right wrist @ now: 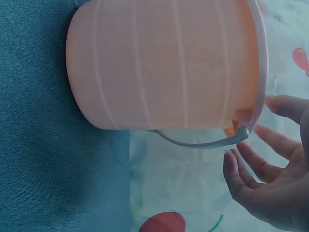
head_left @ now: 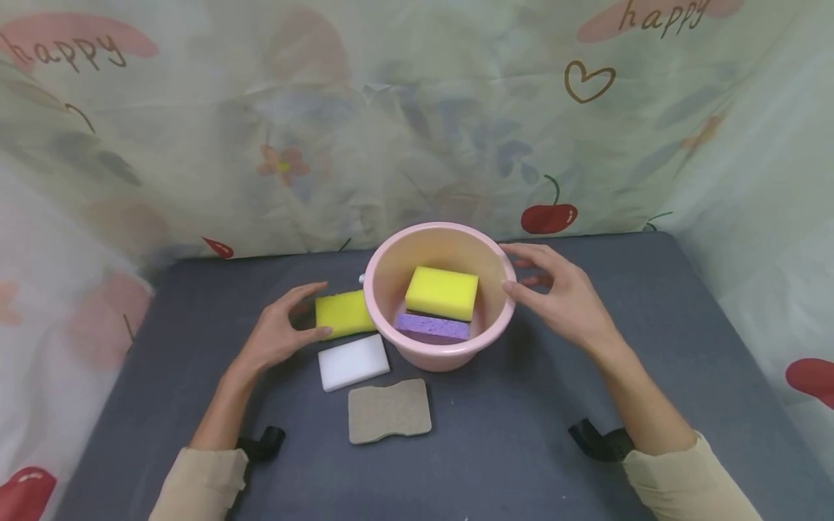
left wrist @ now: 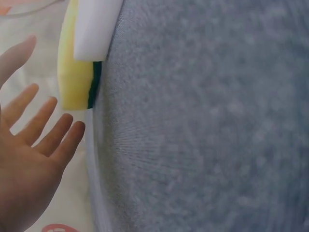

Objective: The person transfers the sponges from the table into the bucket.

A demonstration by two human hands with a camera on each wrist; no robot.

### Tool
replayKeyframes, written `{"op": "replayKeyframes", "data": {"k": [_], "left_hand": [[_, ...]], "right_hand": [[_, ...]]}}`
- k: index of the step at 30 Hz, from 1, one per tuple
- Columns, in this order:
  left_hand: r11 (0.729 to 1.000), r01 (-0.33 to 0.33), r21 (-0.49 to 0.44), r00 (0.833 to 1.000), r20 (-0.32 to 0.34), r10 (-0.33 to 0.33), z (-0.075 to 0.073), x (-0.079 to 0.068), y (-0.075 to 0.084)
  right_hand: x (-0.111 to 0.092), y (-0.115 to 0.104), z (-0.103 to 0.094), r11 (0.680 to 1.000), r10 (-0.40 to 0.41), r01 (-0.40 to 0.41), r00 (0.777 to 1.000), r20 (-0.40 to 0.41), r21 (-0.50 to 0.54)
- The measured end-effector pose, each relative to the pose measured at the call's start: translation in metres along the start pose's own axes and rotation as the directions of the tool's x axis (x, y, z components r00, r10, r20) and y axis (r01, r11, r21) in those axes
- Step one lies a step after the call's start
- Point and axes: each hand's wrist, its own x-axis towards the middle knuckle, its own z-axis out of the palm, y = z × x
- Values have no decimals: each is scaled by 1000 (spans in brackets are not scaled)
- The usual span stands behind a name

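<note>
A pink bucket [head_left: 438,354] stands upright on the table, holding a yellow sponge [head_left: 444,289] and a purple sponge [head_left: 433,326]. My right hand [head_left: 562,297] is at the bucket's right rim, thumb and fingers spread, fingertips right by the edge. The right wrist view shows the bucket's grey handle [right wrist: 203,144] hanging down near those fingers. To the left, my left hand [head_left: 279,330] is spread around the near end of another yellow sponge [head_left: 345,314], its palm free. That sponge has a dark green layer [left wrist: 95,84] underneath, and the bucket overlaps its right end in the head view.
A white sponge [head_left: 354,363] lies just in front of the yellow one. Closer to me is a grey-beige sponge [head_left: 389,411] with notched long sides. A patterned curtain [head_left: 417,145] hangs behind and beside the dark table [head_left: 508,449].
</note>
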Motion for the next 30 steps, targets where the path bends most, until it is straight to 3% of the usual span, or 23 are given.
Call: {"op": "replayKeyframes", "data": {"k": [9,18,30], "left_hand": [[998,60,-22,996,74,-58,-1,4,-4],[995,84,-47,987,138,-77,-2,8,-8],[996,69,63,985,157,-78,5,21,-1]], "right_hand": [[-5,6,8,996,81,-82,996,41,37],[-7,12,12,987,95,-104,992,79,123],[-8,22,17,963,103,-126,989,106,240]]}}
